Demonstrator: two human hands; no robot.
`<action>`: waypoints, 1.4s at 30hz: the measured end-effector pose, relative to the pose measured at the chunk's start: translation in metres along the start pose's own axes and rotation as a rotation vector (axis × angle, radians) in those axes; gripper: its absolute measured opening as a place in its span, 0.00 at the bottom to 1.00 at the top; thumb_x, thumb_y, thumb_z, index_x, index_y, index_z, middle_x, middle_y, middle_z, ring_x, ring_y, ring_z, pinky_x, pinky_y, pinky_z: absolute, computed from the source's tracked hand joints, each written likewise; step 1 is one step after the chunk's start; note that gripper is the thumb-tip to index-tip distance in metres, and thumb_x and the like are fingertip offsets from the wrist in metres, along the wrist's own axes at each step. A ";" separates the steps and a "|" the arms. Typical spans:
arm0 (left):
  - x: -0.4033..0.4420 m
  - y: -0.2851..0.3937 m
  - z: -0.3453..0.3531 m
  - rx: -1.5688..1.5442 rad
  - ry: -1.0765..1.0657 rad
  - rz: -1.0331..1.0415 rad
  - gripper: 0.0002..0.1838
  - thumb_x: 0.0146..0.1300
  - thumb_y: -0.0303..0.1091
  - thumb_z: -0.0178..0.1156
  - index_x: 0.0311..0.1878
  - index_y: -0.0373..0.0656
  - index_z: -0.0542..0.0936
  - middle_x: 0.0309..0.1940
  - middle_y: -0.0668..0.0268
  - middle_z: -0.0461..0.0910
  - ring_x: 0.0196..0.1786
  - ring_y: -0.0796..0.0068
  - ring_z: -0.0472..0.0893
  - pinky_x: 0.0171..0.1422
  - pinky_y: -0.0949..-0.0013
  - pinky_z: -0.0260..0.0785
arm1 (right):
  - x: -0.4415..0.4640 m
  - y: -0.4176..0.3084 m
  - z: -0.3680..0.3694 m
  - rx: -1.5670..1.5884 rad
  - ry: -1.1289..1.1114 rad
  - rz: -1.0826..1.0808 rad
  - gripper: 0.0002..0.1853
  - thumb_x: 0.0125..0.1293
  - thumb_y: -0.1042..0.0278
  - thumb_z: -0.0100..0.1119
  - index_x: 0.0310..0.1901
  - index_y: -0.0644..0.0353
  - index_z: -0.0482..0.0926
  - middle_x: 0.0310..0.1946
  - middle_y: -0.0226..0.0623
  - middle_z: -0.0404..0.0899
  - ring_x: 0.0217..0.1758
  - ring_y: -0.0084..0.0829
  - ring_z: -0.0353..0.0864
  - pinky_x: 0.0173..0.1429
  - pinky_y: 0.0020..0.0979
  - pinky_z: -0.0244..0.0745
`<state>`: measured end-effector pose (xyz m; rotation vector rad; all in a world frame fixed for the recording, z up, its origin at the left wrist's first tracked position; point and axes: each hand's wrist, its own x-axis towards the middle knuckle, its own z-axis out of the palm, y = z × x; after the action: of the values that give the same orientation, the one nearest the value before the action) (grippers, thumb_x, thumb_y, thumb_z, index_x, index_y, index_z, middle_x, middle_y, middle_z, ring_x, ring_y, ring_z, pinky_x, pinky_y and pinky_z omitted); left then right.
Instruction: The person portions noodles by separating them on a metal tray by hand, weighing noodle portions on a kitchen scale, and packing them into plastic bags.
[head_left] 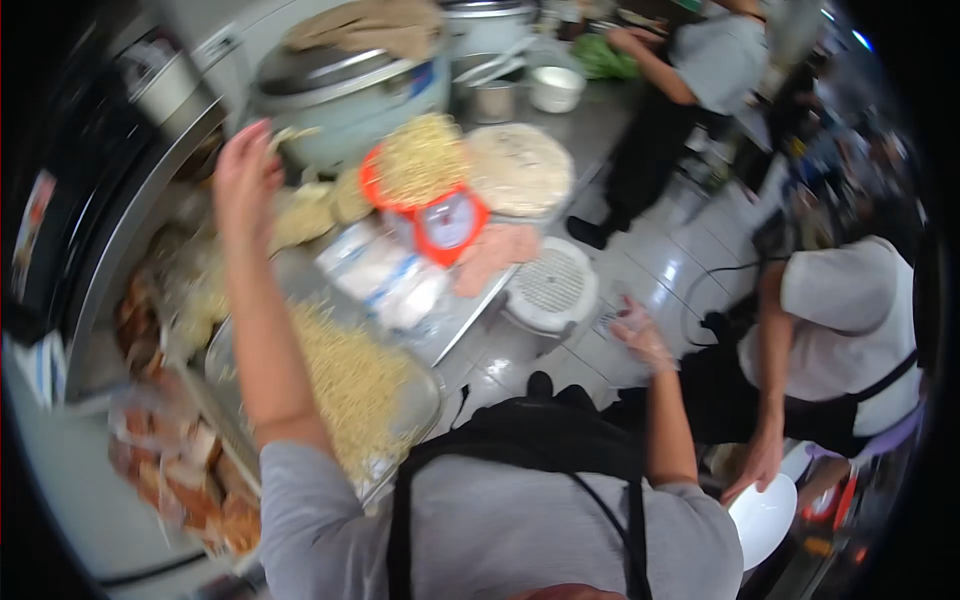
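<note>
My left hand [247, 185] is raised over the left side of the counter, its fingers curled and somewhat blurred. A few pale yellow noodles [293, 133] stick out from its fingertips. Below that forearm lies a metal tray [425, 385] with a heap of loose noodles [350, 385]. My right hand [642, 335], in what looks like a clear glove, hangs over the floor with its fingers apart and nothing in them. An orange dial scale [447, 225] stands on the counter, bearing a mound of noodles [420, 160].
Near the scale are plastic packets [390, 280], a pink cloth [497, 258] and a covered round tray [520, 168]. A large lidded pot [350, 110] stands behind. On the right, a co-worker [840, 330] holds a white plate [765, 520]; another person [715, 65] handles greens. A white stool [553, 285] is close by.
</note>
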<state>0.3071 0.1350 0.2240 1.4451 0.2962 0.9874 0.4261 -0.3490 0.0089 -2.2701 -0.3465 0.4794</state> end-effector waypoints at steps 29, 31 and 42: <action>-0.191 -0.076 0.207 -0.150 -0.839 -0.483 0.12 0.58 0.28 0.49 0.46 0.41 0.67 0.37 0.69 0.71 0.23 0.89 0.65 0.23 0.85 0.57 | -0.021 -0.044 -0.001 0.264 -0.184 -0.439 0.22 0.49 0.57 0.57 0.42 0.64 0.71 0.39 0.44 0.71 0.45 0.40 0.70 0.50 0.35 0.64; -0.207 -0.087 0.232 -0.095 -0.930 -0.387 0.14 0.56 0.26 0.52 0.47 0.40 0.66 0.32 0.71 0.68 0.26 0.89 0.64 0.28 0.85 0.57 | -0.028 -0.038 -0.020 0.212 0.066 -0.558 0.30 0.46 0.58 0.59 0.50 0.64 0.65 0.45 0.48 0.68 0.52 0.42 0.66 0.56 0.36 0.61; -0.342 -0.069 0.421 -0.447 -1.141 -0.563 0.10 0.58 0.23 0.49 0.43 0.43 0.63 0.29 0.70 0.63 0.20 0.88 0.61 0.20 0.85 0.55 | -0.078 0.082 -0.082 0.309 0.280 -0.427 0.18 0.51 0.53 0.55 0.30 0.63 0.75 0.25 0.47 0.75 0.28 0.37 0.74 0.35 0.37 0.68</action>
<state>0.4283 -0.3845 0.1019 1.1922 -0.3363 -0.2883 0.4008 -0.4859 0.0173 -1.8606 -0.5545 -0.0088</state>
